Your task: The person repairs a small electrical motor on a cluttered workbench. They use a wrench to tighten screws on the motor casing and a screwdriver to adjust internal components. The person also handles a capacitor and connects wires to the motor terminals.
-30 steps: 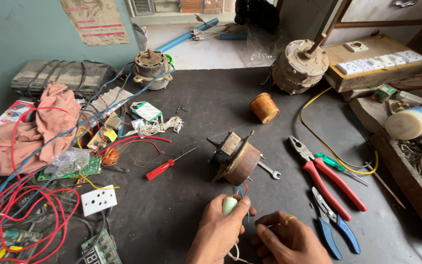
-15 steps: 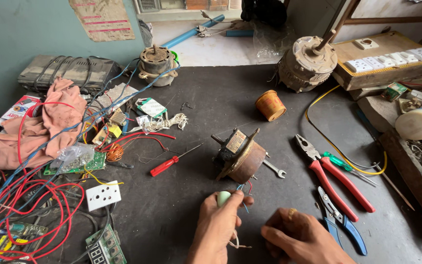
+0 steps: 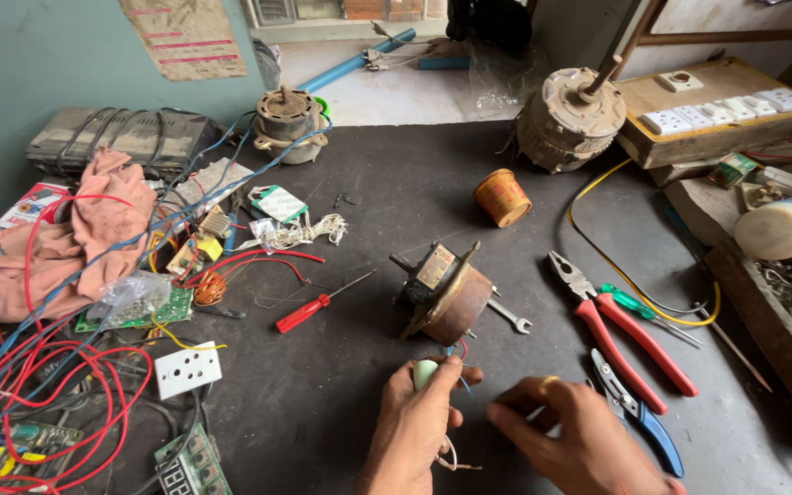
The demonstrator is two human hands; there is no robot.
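Head view. I am gripping a pale green tool handle [image 3: 425, 373] in my left hand [image 3: 417, 424], fingers clenched round it, tip pointing up toward the motor [image 3: 446, 291]. Thin red and blue leads [image 3: 458, 351] are running from the motor's underside down to my fingers, so I am keeping both hands close under it where the leads reach.

My right hand [image 3: 572, 438] is lying just beside the left, fingers curled and pinched toward the leads; whether anything is caught between the fingertips I cannot tell.

The motor is sitting tilted on the dark bench [image 3: 341, 412], shaft end facing left, a small spanner [image 3: 510, 317] touching its right side.

Within reach on my right: red pliers [image 3: 618, 331], blue cutters [image 3: 639, 417], green screwdriver [image 3: 648, 312]. Red screwdriver [image 3: 321, 303] is lying left of the motor. Wire tangle [image 3: 38, 385] and white socket [image 3: 188, 369] are pushed off to the left edge.
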